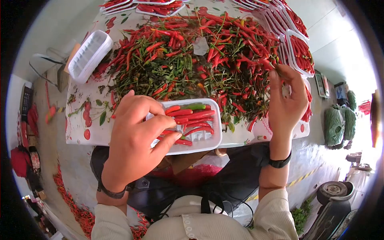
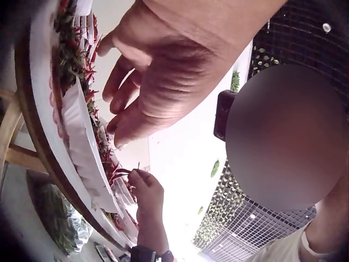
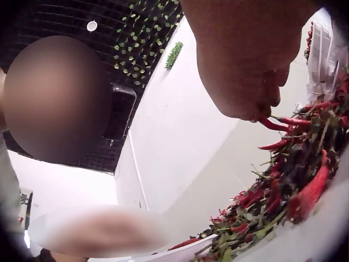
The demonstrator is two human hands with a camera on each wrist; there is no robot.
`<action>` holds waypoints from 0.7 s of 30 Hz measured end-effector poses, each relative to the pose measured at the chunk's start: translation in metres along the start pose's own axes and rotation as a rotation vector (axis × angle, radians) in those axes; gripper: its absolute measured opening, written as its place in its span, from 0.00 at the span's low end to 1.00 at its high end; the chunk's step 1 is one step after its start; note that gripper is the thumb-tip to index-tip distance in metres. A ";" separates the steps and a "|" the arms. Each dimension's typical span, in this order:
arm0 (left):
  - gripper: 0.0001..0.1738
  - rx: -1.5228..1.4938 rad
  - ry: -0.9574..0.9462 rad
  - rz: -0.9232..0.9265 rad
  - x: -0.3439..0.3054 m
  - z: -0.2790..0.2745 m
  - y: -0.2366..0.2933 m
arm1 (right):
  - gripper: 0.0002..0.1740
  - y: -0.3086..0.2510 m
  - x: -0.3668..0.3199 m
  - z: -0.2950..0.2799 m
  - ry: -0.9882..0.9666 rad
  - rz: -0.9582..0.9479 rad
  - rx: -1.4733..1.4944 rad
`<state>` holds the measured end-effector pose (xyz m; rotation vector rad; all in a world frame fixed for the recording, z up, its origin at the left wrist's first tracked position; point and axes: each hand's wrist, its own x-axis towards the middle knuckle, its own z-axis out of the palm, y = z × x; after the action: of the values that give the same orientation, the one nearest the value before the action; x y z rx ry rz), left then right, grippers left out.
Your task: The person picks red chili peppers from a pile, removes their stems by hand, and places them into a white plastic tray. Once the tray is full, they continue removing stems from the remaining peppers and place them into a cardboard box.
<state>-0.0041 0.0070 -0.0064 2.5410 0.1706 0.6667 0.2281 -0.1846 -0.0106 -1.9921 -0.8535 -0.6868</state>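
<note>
Beneath right hand, wrist view reveals pinched chilli.

Red and green chillies heap on a white, cherry-patterned cloth; the tray is white.

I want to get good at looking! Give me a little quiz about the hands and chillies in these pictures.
1. True or false: the white tray under the left hand has only red chillies in it.
2. Where is the right hand reaching? A: into the chilli pile. B: down to the floor. C: into a pocket.
3. Fill in: the right hand pinches a chilli coloured ___.

Key
1. False: a green chilli lies in it too.
2. A.
3. Red.
</note>
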 end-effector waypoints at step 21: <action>0.14 0.026 -0.022 0.015 0.001 0.001 0.000 | 0.09 -0.011 -0.005 -0.001 -0.161 0.080 -0.012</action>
<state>-0.0028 0.0070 -0.0065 2.5763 0.1540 0.6453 0.2160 -0.1821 -0.0084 -2.1013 -0.8597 -0.4922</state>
